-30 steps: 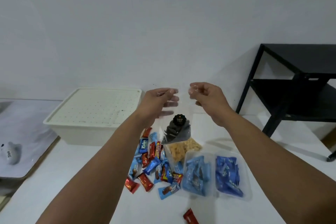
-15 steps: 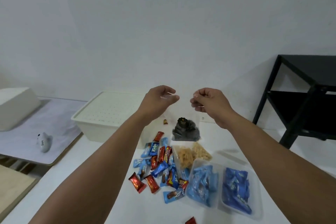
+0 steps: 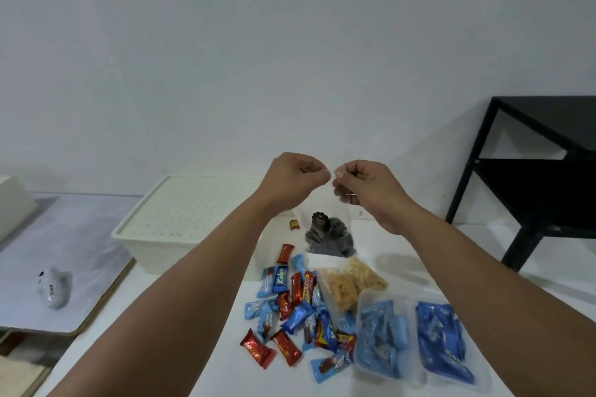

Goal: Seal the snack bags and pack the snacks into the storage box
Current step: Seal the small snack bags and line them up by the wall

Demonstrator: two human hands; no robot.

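My left hand (image 3: pixel 295 179) and my right hand (image 3: pixel 364 185) pinch the top edge of a clear snack bag (image 3: pixel 329 237) with dark snacks in it, and the bag hangs above the white table (image 3: pixel 167 341). The fingertips of both hands almost meet at the bag's mouth. Below lie a clear bag of yellow snacks (image 3: pixel 350 282), a heap of red and blue wrapped candies (image 3: pixel 295 306) and two clear bags of blue-wrapped snacks (image 3: pixel 385 340) (image 3: pixel 443 346). The cream storage box (image 3: pixel 190 219), lid on, stands at the back left.
A black metal shelf (image 3: pixel 529 177) stands at the right by the wall. A lower white-topped board (image 3: pixel 48 267) at the left carries a small grey object (image 3: pixel 54 285). One red candy (image 3: pixel 294 224) lies apart near the box.
Both hands have closed in on each other along the bag's top edge until the fingertips nearly touch. The camera has swung left and tilted up.
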